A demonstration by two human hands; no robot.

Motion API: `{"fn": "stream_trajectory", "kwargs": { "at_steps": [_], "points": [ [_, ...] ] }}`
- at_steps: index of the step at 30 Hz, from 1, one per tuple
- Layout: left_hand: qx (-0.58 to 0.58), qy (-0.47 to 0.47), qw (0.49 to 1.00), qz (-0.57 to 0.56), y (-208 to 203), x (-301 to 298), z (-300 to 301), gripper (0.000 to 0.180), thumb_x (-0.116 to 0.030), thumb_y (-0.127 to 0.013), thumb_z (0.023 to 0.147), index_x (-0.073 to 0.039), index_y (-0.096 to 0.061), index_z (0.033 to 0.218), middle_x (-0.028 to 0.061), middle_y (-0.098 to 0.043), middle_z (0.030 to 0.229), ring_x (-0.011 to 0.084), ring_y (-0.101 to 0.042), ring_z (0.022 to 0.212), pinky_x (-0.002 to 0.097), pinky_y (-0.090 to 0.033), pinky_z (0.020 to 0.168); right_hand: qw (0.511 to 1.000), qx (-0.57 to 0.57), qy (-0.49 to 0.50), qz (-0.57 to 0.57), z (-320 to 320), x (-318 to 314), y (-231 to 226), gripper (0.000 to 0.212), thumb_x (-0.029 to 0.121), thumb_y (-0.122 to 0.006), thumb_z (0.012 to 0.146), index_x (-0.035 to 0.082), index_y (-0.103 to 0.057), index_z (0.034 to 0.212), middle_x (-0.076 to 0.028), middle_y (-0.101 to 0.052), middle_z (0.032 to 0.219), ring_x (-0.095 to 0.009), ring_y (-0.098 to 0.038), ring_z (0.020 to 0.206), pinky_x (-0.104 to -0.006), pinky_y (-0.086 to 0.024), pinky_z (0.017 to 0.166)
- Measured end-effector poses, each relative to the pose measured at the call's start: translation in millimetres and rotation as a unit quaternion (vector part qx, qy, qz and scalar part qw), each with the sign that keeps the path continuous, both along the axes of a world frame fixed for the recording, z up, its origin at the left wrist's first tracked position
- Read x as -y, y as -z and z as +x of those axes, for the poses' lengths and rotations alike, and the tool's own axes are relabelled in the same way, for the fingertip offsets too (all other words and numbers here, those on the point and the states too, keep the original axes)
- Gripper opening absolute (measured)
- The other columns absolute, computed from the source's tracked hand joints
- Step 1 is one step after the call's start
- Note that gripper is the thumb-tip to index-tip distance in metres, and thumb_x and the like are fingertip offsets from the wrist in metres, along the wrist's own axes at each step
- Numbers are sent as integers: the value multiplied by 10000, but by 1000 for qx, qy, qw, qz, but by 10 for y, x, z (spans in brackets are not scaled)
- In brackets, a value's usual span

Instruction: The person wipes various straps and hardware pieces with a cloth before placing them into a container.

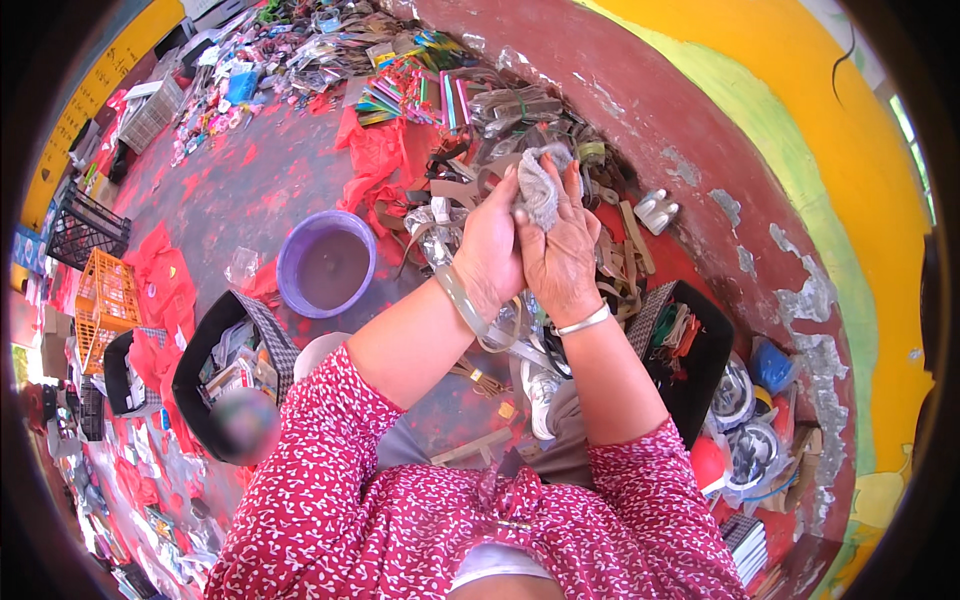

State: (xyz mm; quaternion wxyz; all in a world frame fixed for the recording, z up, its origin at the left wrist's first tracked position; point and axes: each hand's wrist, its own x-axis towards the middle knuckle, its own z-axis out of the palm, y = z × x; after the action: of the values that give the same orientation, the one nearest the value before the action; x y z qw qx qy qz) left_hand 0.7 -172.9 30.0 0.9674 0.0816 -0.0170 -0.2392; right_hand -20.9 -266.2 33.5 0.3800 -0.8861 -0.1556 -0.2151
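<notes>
1. Grey cloth [540, 192] is held by the right hand [563, 258], fingers half-closed; the left hand's [492, 245] grip cannot be told.
2. Murky liquid [333, 268] is held in a purple basin [289, 272].
3. Cords [676, 332] are boxed in black [708, 385].

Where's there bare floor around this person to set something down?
The widest open stretch is grey floor between the purple basin, the red sheeting and the far heap of packets. A smaller patch lies between the cord bundle and the pale strip. It's crowded beyond the left hand and right hand, where straps pile beside the maroon wall.
</notes>
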Motion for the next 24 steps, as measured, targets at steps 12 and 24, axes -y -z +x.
{"fn": "stream_trajectory", "kwargs": {
  "at_steps": [12,24],
  "points": [
    [61,-34,992,108,25,184,-166,440,-318,-325,930,-71,-350,1293,91,-416,1291,220,-378,1196,364,-237,1033,973,-11,-15,230,218,110,47,363,189,-475,849,-53,-503,1118,-214,-482,1197,-378,-383,1179,-384,-205,1045],
    [85,50,988,119,63,119,-190,468,-359,-308,934,-85,-305,1313,150,-361,1322,283,-363,1212,412,-286,1009,898,-250,177,317,523,517,-9,424,293,-463,864,-109,-558,961,-240,-613,777,-337,-604,760,-348,-458,659]
  ]
}}
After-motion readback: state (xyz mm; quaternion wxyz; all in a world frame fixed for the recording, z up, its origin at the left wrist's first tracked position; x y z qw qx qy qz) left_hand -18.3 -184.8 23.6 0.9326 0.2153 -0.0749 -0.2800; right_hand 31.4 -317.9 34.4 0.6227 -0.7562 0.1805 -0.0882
